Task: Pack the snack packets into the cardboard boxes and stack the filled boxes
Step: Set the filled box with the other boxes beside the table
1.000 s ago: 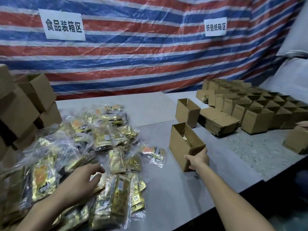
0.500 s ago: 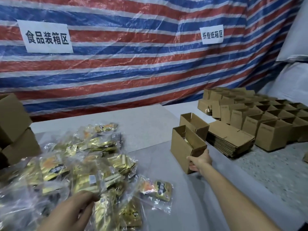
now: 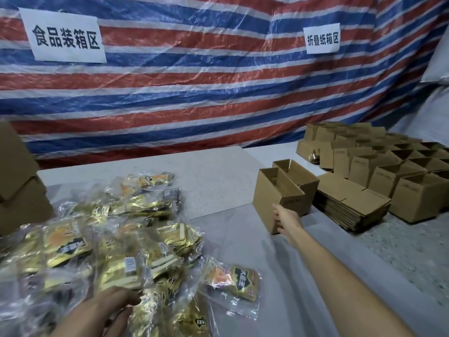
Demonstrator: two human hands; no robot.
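Observation:
A heap of gold snack packets [image 3: 114,242] in clear wrap covers the left of the grey table [image 3: 218,181]. My left hand [image 3: 104,312] lies on the packets at the bottom edge, fingers curled over them; what it holds is hidden. One packet [image 3: 233,280] lies apart to the right of the heap. An open cardboard box [image 3: 274,198] stands mid-table, and my right hand [image 3: 285,218] grips its near right corner. Its inside is mostly hidden.
A second open box [image 3: 300,177] stands just behind the held one. Flattened boxes [image 3: 349,205] are stacked to the right, with several rows of open boxes [image 3: 401,171] beyond. Closed boxes [image 3: 17,186] are piled at the far left. A striped tarp hangs behind.
The view has tilted up and drawn closer to the table. My left hand has slid toward the bottom edge over the packets. My right hand has stayed on the box corner.

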